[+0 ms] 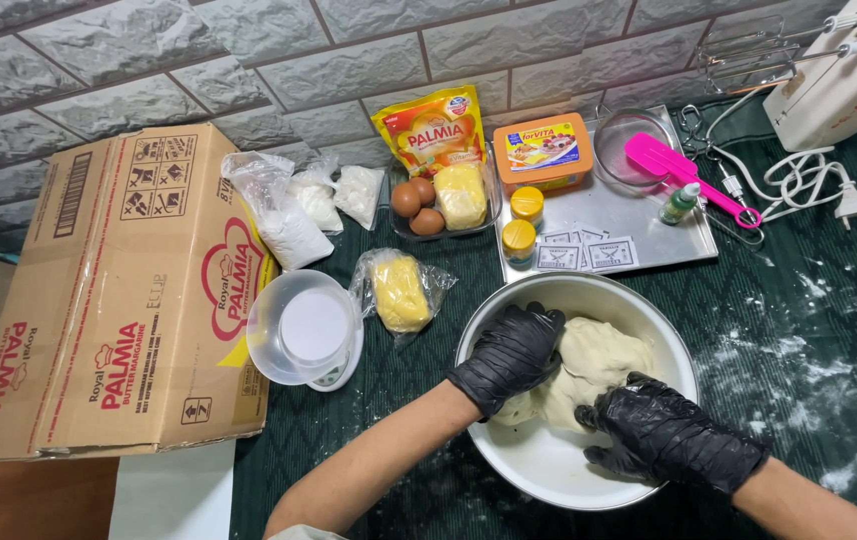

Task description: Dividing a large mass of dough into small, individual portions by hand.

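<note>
A pale lump of dough (pixel 594 365) lies in a wide metal bowl (pixel 539 468) on the dark green table cover. Both my hands wear black gloves. My left hand (pixel 511 352) presses down on the dough's left side with curled fingers. My right hand (pixel 664 432) grips the dough's lower right edge inside the bowl. Part of the dough is hidden under both gloves.
A large cardboard box (pixel 119 300) lies at the left. Around the bowl: a bagged yellow block (pixel 401 293), a clear plastic bowl on a scale (pixel 304 327), eggs (pixel 417 205), flour bags (pixel 289 215), a metal tray (pixel 639 215) with a pink spatula (pixel 684 175), and a hand mixer (pixel 834 75) with its cord.
</note>
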